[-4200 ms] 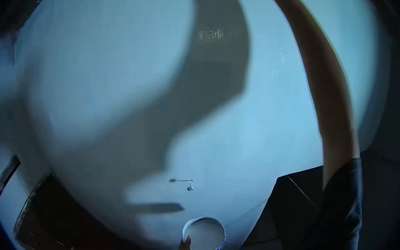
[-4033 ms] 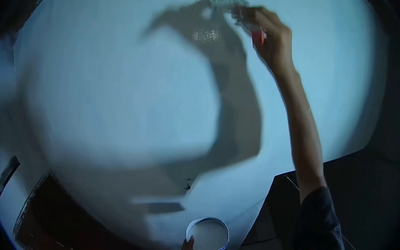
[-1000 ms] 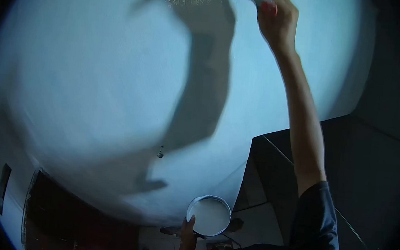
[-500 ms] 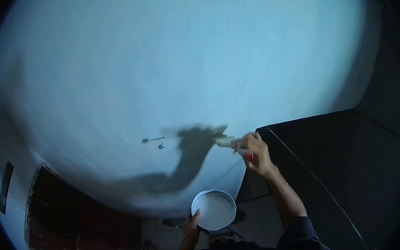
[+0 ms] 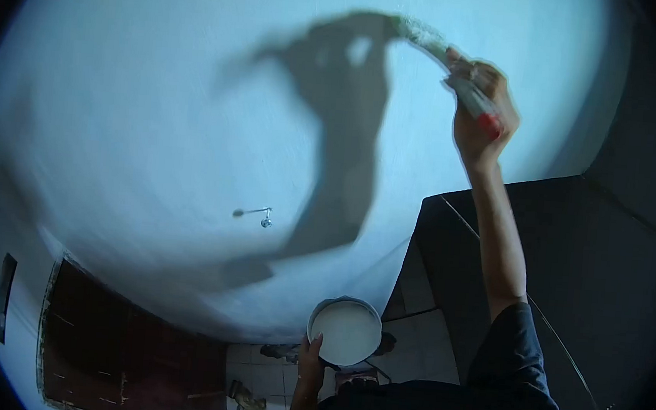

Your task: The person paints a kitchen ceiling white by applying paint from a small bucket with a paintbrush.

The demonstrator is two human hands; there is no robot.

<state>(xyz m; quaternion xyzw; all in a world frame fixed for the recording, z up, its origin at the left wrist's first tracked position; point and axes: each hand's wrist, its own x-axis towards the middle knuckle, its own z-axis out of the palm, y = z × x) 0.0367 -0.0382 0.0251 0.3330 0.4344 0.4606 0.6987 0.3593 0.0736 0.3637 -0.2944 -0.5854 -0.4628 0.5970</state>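
My right hand (image 5: 491, 91) is raised and closed round a paintbrush (image 5: 426, 40), its red handle end pointing down toward my wrist. The pale bristles meet the bluish-white wall (image 5: 158, 107) near the top of the view. Low in front of my body, my left hand (image 5: 311, 362) grips a round white paint tub (image 5: 346, 331) by its left side, thumb over the rim. White paint shows inside it. My arm and the brush cast a large shadow on the wall left of my right hand.
A small metal fitting (image 5: 266, 222) sticks out of the wall. At lower left is a dark reddish-brown door-like panel (image 5: 139, 352), and a dark surface (image 5: 570, 255) fills the right side. Tiled floor (image 5: 428, 352) shows below, with a small indistinct object (image 5: 245, 400) on it.
My right hand has swung up and to the right with the brush, from beside the wall's lower edge to high on the wall. The tub stays nearly in place in my left hand.
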